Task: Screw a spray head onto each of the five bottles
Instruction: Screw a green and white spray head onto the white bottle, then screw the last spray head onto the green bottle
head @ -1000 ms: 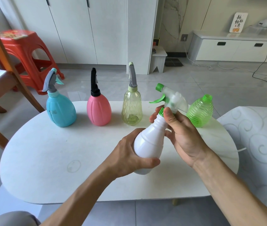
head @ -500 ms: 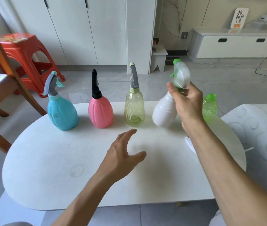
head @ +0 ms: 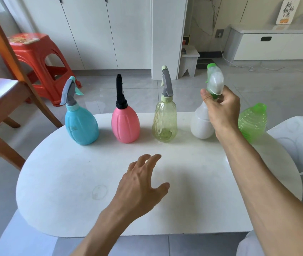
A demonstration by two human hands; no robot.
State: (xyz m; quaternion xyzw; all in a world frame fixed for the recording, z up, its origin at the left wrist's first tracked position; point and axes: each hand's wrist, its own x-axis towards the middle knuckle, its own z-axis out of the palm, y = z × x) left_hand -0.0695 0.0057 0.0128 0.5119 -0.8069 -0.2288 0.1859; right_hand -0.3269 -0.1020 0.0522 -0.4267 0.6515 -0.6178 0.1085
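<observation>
- Five bottles lined up along the far side of the white table (head: 58, 182) in the head view, the only view: blue bottle (head: 81, 124), pink bottle (head: 125, 124), clear yellow bottle (head: 164, 122), white bottle (head: 200, 124), green bottle (head: 251, 122).
- Right hand (head: 221, 109) curled around the neck of the white bottle, thumb and fingers pinching just below its frosted spray head (head: 214, 82); bottle base down on the table or very near it, cannot tell which.
- Just right of that hand, and partly behind it: the green bottle, neck bare, no head fitted, none in sight for it.
- Left hand (head: 141, 183) hovering low over the table, fingers loosely spread, holding nothing, well short of the row.
- Four heads apparently on; one bottle left, by this reckoning.
- Risks: a careless release tipping the top-heavy white bottle; wrist or forearm brushing the light green bottle on withdrawal and knocking it toward the table edge; white head possibly not fully tightened, not checkable from here.
</observation>
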